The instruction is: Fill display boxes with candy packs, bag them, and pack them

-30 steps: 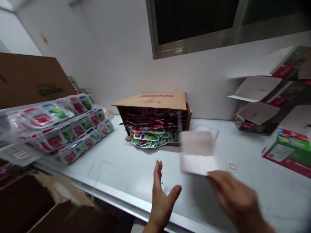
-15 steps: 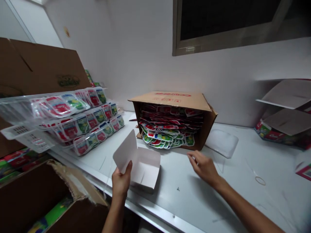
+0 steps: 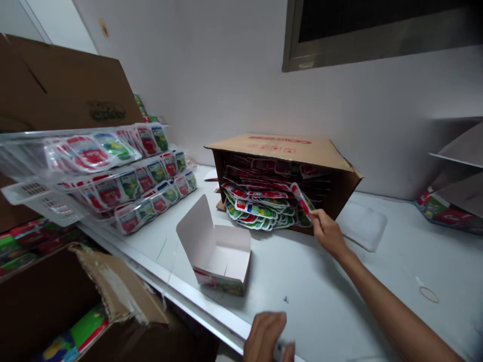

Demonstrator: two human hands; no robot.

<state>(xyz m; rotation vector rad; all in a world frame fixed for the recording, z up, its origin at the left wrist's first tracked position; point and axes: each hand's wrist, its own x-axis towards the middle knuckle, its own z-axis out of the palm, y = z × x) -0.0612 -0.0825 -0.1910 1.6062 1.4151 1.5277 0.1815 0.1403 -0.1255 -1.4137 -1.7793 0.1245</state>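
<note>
My right hand pinches a flat red packet with white edges at the mouth of a brown cardboard box. Stacks of similar red and green packets fill that box, which lies on its side with its opening facing me. Near the front edge of the table, my left hand is partly cut off by the frame; its fingers are curled, with a gap between them and the thumb. Beyond it stands a small carton, white inside, with its lid raised and nothing seen in it.
Clear trays of packets are stacked at the left. An open carton with a torn flap sits below the table's front edge. A clear plastic piece and a rubber band lie to the right on the white table.
My left hand has let go of the small carton's lid and moved right and toward me. My right hand, at the brown box, now holds a packet.
</note>
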